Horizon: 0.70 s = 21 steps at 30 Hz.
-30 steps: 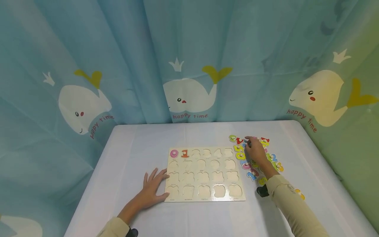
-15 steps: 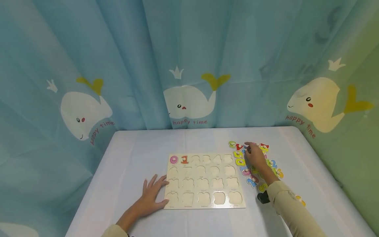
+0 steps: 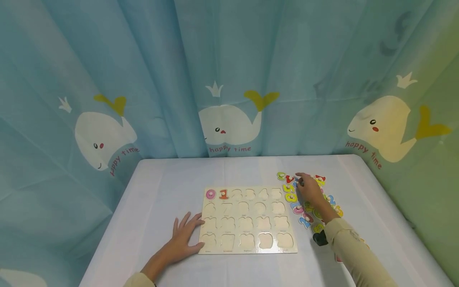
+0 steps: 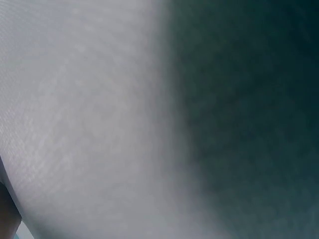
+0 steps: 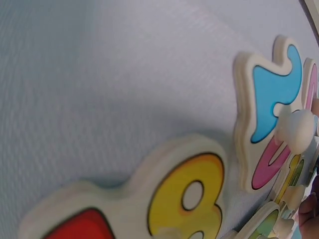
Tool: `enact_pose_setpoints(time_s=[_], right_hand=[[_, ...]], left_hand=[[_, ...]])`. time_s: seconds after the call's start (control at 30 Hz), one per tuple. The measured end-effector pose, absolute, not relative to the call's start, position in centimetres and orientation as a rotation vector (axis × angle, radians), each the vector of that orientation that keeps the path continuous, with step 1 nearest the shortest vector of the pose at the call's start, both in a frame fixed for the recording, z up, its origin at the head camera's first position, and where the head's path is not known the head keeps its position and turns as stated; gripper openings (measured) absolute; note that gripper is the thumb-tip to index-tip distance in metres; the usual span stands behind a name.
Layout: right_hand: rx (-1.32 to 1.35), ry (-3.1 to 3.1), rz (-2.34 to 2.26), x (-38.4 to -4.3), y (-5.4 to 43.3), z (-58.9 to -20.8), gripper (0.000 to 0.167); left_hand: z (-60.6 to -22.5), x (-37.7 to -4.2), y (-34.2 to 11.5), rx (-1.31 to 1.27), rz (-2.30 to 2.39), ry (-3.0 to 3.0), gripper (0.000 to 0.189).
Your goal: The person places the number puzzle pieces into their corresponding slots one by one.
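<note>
A pale wooden number puzzle board (image 3: 254, 205) lies on the white table, with a pink 0 (image 3: 210, 194) and an orange 1 (image 3: 224, 194) in its top-left recesses. My left hand (image 3: 181, 241) rests at the board's left side, fingers spread, with fingertips and thumb touching the edge. Over the loose number pieces right of the board, my right hand (image 3: 311, 193) reaches down with bent fingers. Whether it pinches a piece is hidden. Close up in the right wrist view are a blue-and-pink number piece (image 5: 276, 89) with a white knob and a red-and-yellow one (image 5: 187, 194).
Several pieces cluster about the right hand, including a yellow 5 (image 3: 288, 188) and a green one (image 3: 281, 175). A red-edged piece (image 3: 338, 258) pokes out beside the right sleeve (image 3: 355, 251). A blue whale-print curtain (image 3: 229, 79) hangs behind the table.
The head view has tilted up, so the board and hands sit lower in it. Both hands keep nearly the same place. A red-edged piece now shows beside the right sleeve.
</note>
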State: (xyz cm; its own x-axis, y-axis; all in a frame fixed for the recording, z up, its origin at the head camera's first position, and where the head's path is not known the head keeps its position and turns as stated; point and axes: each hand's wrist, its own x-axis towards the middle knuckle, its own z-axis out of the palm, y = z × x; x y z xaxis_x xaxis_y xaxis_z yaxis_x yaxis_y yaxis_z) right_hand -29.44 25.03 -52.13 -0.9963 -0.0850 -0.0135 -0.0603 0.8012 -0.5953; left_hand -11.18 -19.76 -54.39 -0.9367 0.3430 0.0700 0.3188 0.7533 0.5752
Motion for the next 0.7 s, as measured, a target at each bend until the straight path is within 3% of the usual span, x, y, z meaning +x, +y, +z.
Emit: enact_pose_setpoints(time_s=[0.7], right_hand=[[-0.132, 2.985, -0.988, -29.4, 25.25, -52.73, 0.042]], left_hand=[[-54.96, -10.99, -19.76, 0.573, 1.023, 2.93, 0.056]])
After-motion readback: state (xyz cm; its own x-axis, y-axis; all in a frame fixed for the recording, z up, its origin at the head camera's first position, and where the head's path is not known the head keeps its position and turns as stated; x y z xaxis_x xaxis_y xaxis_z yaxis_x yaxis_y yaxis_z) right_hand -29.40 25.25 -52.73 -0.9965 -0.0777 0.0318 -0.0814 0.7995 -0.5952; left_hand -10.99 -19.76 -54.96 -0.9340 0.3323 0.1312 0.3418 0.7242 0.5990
